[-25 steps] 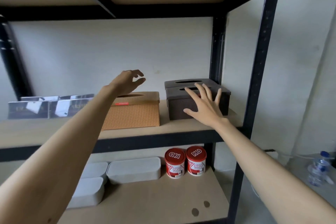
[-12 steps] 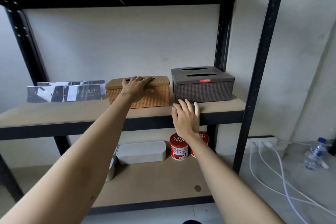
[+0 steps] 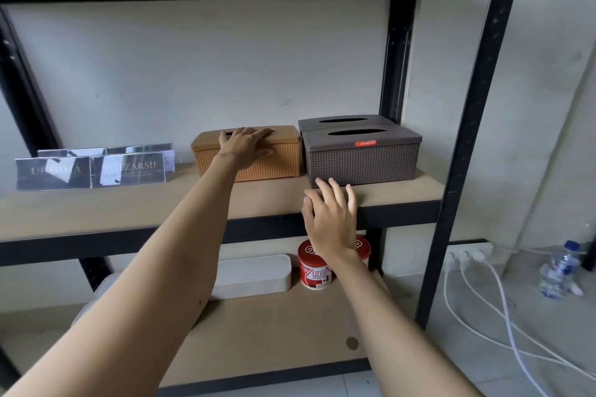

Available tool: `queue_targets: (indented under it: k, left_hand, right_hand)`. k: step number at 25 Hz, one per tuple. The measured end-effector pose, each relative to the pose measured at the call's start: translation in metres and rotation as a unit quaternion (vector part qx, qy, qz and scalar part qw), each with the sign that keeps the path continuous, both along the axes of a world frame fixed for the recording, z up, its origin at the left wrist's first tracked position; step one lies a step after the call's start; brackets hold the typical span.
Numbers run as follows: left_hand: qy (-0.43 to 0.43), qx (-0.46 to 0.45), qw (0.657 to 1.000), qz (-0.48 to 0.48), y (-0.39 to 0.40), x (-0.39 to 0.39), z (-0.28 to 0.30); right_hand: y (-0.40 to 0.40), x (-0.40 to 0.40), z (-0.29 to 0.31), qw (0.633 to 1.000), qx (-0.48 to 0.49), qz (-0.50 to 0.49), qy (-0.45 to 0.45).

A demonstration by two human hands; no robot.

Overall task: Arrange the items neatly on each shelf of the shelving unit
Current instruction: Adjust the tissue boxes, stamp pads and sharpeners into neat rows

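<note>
a single head-worn camera faces the shelving unit [image 3: 464,151] head-on from close range, looking slightly down across its middle shelf [image 3: 135,203].

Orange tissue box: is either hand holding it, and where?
The left hand grips the orange tissue box over its lid's front edge, thumb on the front face. The right hand, fingers straight, holds nothing.
</note>
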State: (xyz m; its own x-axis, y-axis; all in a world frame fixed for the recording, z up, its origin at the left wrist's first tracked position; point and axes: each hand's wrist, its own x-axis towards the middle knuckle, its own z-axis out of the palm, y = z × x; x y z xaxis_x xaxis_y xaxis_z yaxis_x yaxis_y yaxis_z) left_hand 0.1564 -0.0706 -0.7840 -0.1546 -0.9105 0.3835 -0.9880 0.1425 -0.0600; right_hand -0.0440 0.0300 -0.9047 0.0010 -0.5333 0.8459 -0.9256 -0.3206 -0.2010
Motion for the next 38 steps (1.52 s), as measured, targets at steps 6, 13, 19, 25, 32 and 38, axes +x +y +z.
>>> queue_targets:
  k: [6,13,19,25,32,38]
  left_hand:
    - [0.005,-0.002,1.0,0.003,-0.025,-0.003,0.001]
    - [0.004,0.006,1.0,0.01,-0.043,0.001,0.001]
    - [0.001,0.01,1.0,0.005,-0.05,0.002,0.004]
    - [0.001,0.01,1.0,-0.003,-0.056,0.004,0.004]
    - [-0.004,0.008,1.0,-0.014,-0.047,0.004,0.004]
    - [0.016,-0.036,0.999,0.013,-0.015,0.004,-0.016]
  right_hand:
    - [-0.004,0.001,-0.002,1.0,-0.025,-0.009,-0.002]
    - [-0.008,0.001,-0.005,0.999,-0.042,-0.017,0.002]
    - [-0.01,0.002,-0.005,0.998,-0.054,-0.018,0.001]
    - [-0.011,0.003,-0.006,0.997,-0.07,-0.023,0.0]
    - [-0.013,0.002,-0.007,0.997,-0.069,-0.025,0.004]
    - [-0.007,0.0,-0.006,0.998,-0.063,-0.009,0.012]
